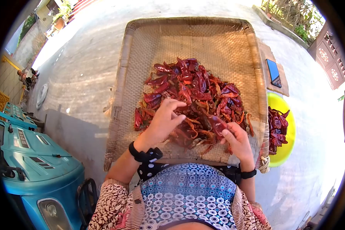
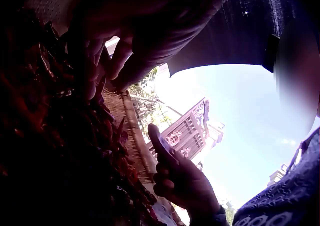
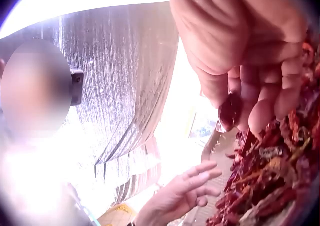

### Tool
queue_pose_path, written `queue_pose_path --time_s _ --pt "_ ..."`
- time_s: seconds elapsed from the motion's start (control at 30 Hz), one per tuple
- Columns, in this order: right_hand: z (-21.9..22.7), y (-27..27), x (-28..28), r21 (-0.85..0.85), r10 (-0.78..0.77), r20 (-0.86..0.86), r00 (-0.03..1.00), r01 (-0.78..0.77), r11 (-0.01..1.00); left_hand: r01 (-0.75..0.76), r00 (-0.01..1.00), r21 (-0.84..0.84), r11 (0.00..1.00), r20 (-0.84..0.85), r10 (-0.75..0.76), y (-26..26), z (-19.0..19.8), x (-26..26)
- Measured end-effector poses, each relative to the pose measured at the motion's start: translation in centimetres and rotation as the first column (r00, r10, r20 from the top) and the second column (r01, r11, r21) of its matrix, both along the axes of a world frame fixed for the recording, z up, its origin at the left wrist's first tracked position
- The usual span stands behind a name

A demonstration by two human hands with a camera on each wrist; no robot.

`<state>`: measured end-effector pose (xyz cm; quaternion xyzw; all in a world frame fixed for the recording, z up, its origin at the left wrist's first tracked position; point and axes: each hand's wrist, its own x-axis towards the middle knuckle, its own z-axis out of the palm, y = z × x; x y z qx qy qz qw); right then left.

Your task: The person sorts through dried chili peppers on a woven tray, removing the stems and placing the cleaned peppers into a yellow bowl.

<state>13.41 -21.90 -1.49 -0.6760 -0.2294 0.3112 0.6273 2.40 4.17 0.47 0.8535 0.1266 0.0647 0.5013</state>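
Observation:
Dried red chili peppers [image 1: 191, 82] lie heaped on a shallow woven tray [image 1: 203, 42] in front of me. My right hand [image 1: 238, 142] pinches one glossy dark red chili pepper [image 1: 217, 125] between thumb and fingers over the near right part of the heap. The right wrist view shows that pepper [image 3: 230, 112] at the thumb's tip. My left hand [image 1: 163, 119] hovers at the near left of the heap, its fingers loosely bent and holding nothing. It appears with fingers spread [image 3: 182, 193] in the right wrist view.
Right of the tray stands a yellow-green basin [image 1: 289, 132] with more red peppers [image 1: 276, 132]. A phone [image 1: 273, 73] lies on a piece of cardboard [image 1: 284, 85] beyond it. At the left is a blue vehicle [image 1: 46, 165]. A person [image 1: 27, 76] sits far off left.

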Motion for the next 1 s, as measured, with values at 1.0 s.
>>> queue_pose_path --time_s 1.0 --pt "-1.0 0.1 0.1 0.168 -0.096 -0.184 0.978 0.128 0.977 -0.286 0.951 0.252 0.925 0.194 0.241 3.3 0.2 -1.8"
